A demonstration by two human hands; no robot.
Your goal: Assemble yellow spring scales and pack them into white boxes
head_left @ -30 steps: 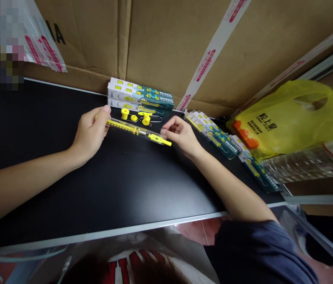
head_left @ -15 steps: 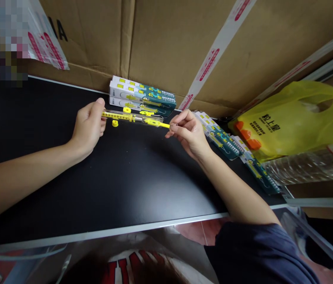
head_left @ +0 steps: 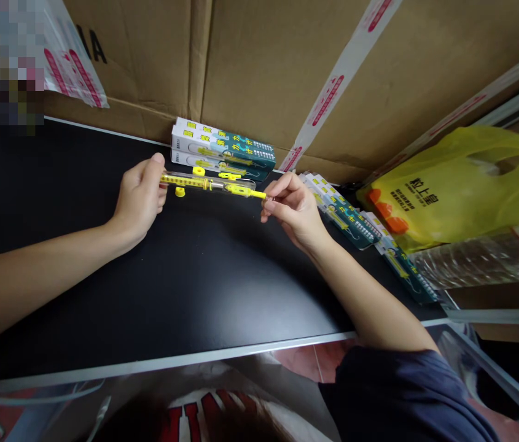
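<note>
Nearly crosswise tube (head_left: pixel 195 182), tip (head_left: pixel 258 194) rightward.

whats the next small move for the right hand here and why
Probably, the right hand should gently work the small spring onto the yellow tip: it pinches the small spring right at that tip, while the left hand holds the clear tube by its other end. Whether the coil already sits over the tip is too small to tell.

Left fingers (head_left: pixel 161 195) curled inward; right fingers (head_left: pixel 287 183) pinched.
</note>
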